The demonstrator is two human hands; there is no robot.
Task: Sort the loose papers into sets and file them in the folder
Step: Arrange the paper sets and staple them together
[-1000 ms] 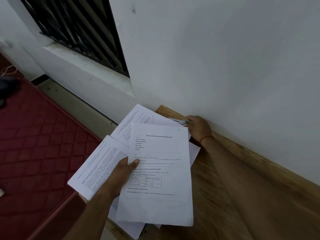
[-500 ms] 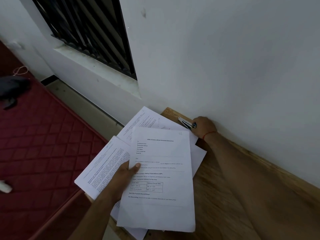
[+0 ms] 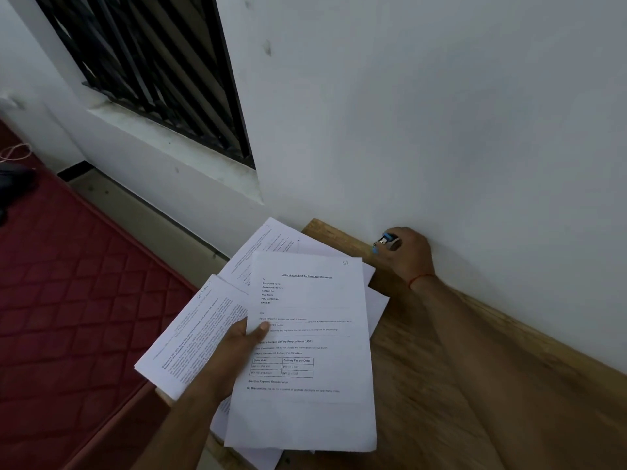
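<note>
Though partly blurred, top sheet [image 3: 325, 300] in left hand [image 3: 234, 354]: "Selling Propositions (USP)".

We look through one wide camera on the person's head, facing forward and down. The papers [image 3: 322, 300] sit close below us at 6 o'clock, the wooden table [image 3: 400, 401] runs to 4 o'clock, and the wall [image 3: 441, 113] (very near) fills 1 o'clock.
</note>
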